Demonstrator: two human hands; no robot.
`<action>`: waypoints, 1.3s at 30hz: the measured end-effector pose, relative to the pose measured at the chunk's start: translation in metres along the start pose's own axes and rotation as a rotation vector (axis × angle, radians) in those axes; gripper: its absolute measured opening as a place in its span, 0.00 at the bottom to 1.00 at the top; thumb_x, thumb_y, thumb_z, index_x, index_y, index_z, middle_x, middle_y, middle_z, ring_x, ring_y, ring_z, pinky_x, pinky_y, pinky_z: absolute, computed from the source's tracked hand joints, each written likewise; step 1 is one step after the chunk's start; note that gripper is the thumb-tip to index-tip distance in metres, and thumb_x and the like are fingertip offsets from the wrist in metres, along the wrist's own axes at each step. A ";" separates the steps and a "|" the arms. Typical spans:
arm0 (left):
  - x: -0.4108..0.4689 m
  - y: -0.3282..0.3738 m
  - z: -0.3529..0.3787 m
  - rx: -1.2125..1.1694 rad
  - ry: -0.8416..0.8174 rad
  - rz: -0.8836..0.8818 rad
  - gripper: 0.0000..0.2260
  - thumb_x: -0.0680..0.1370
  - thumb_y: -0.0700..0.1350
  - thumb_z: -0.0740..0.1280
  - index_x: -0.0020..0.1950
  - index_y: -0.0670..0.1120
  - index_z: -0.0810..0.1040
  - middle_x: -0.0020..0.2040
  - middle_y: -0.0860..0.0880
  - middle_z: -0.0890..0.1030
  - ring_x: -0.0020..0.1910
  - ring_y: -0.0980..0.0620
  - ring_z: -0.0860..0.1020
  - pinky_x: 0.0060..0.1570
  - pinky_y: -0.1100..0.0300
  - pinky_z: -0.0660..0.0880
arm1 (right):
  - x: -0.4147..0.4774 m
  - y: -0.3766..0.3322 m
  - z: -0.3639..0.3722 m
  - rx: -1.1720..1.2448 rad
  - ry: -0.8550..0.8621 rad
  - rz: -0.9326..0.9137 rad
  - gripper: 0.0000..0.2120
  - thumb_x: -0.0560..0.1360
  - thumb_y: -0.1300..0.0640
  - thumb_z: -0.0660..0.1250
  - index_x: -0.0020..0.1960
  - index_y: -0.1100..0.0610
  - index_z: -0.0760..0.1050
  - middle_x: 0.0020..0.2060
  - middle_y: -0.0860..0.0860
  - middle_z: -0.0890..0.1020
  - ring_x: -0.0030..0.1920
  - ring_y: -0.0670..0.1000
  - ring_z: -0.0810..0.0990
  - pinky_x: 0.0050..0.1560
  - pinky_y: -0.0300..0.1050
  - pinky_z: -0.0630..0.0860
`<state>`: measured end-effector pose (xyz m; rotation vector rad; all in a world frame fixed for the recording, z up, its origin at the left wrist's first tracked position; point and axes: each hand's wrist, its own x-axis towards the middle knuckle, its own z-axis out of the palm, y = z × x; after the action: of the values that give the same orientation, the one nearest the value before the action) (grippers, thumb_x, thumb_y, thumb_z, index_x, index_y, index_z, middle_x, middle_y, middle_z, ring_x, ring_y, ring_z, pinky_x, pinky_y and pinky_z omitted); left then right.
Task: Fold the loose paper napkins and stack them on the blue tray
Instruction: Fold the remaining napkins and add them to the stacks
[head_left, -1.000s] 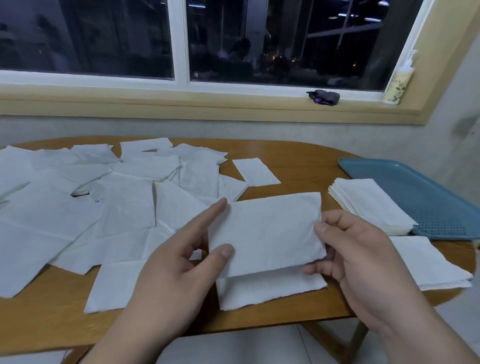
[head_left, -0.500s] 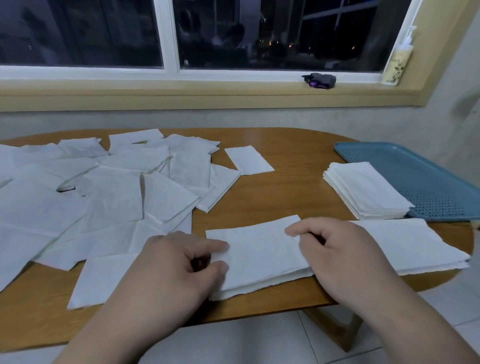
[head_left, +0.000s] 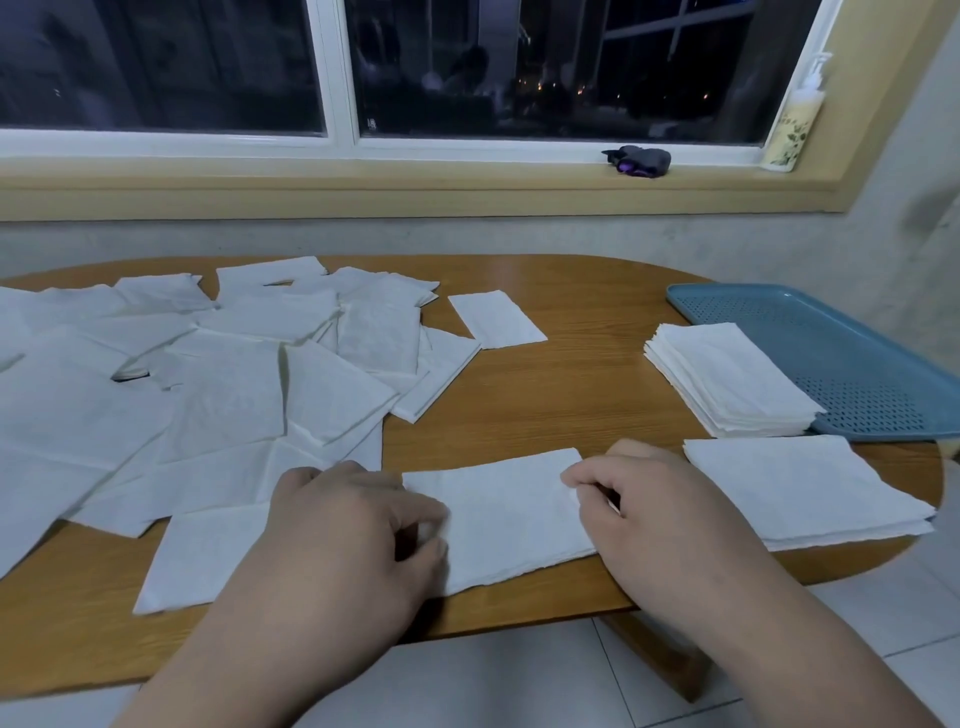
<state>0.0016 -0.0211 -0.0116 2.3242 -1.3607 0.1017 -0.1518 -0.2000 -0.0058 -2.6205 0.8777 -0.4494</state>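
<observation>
Nearest, at the front edge of the wood-grain surface (head_left: 571, 384), both hands work on one folded napkin (head_left: 504, 514), a long white rectangle of soft, embossed paper with a ragged near edge. The left hand (head_left: 343, 525) has its fingers curled and pinches the napkin's left end between thumb and fingertips. The right hand (head_left: 654, 509) likewise curls and pinches the far right corner. The napkin lies flat on the surface between them.

Just beside the right hand, a short pile of napkins (head_left: 800, 488) rests on the surface near its rounded right end. Left of the left hand, the loose napkins (head_left: 223, 384) spread in overlapping sheets, squarish and creased, across the left half of the surface as far as its back edge. One small single napkin (head_left: 496, 318), folded, lies alone just right of that spread.

Farther right, the blue tray (head_left: 841, 353) is rectangular, with a raised rim and a floor of fine perforations. It holds a neat stack of folded napkins (head_left: 727, 379) at its near left corner, the layered edges showing.

Behind the surface runs a pale wooden window sill (head_left: 415, 182). On it sit a small dark object (head_left: 638, 161) with a purple patch and, in the right corner, a pump bottle (head_left: 795, 124) whose floral label carries writing too small to read.
</observation>
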 end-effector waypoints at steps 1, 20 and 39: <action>0.000 -0.001 0.002 -0.001 0.000 -0.007 0.21 0.68 0.64 0.51 0.44 0.58 0.81 0.38 0.59 0.77 0.47 0.62 0.72 0.53 0.65 0.59 | 0.000 0.000 0.000 -0.011 0.002 -0.002 0.13 0.81 0.53 0.58 0.58 0.43 0.80 0.44 0.39 0.74 0.49 0.41 0.72 0.46 0.36 0.73; 0.000 -0.009 0.007 -0.077 0.041 0.111 0.13 0.72 0.62 0.60 0.47 0.63 0.82 0.45 0.67 0.75 0.52 0.63 0.72 0.54 0.60 0.65 | 0.097 -0.036 -0.018 -0.008 0.000 -0.049 0.12 0.80 0.51 0.60 0.60 0.44 0.79 0.57 0.41 0.75 0.55 0.45 0.74 0.53 0.43 0.73; -0.002 -0.006 0.003 -0.084 0.021 0.108 0.15 0.75 0.60 0.57 0.53 0.62 0.81 0.49 0.64 0.74 0.56 0.62 0.68 0.61 0.62 0.61 | 0.160 -0.025 0.018 -0.463 -0.053 0.199 0.10 0.78 0.60 0.62 0.55 0.50 0.79 0.46 0.50 0.81 0.49 0.54 0.78 0.58 0.50 0.73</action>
<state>0.0055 -0.0181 -0.0168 2.1748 -1.4518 0.0996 -0.0098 -0.2771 0.0181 -2.8875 1.3445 -0.1328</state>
